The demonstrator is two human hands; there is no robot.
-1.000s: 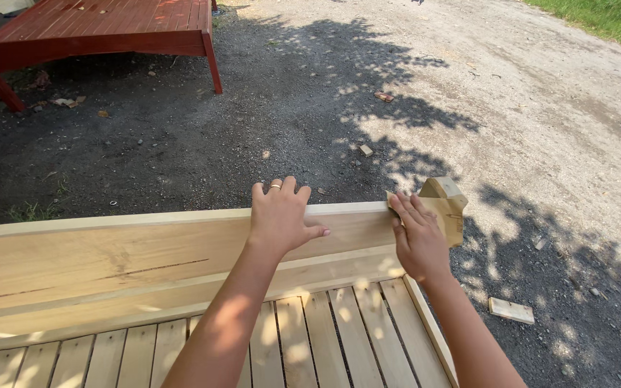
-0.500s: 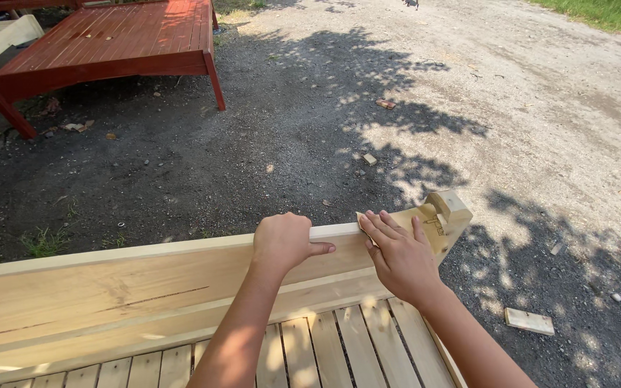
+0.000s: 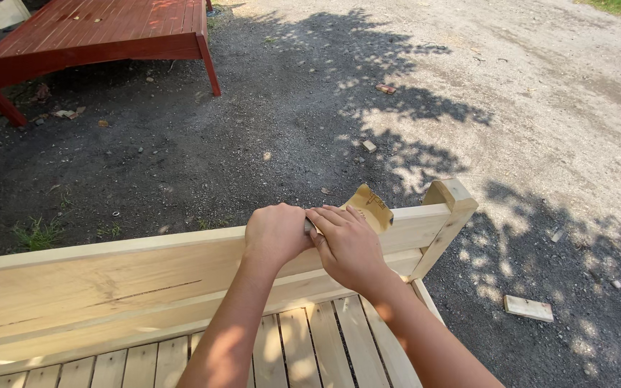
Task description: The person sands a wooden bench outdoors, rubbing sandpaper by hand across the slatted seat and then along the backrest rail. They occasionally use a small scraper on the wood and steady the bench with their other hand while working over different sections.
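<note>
Left hand (image 3: 276, 233) curled, right hand (image 3: 346, 244) flat — touching, forearms converging.

Red slatted table (image 3: 102, 32) on dark gravel; small wood offcut (image 3: 528, 308) right; grass tuft (image 3: 34, 234) left

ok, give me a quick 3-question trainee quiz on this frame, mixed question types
1. True or false: both hands are on the top edge of the pale wooden rail.
2. Which hand presses the sheet of sandpaper to the rail? A) left B) right C) neither
3. What lies on the gravel to the right of the corner post?

Key
1. True: the left hand and right hand meet on the rail.
2. B: the sandpaper sticks out from under the right hand's fingers.
3. A small wood offcut, apart from the post. A red table stands farther back, at upper left.
</note>
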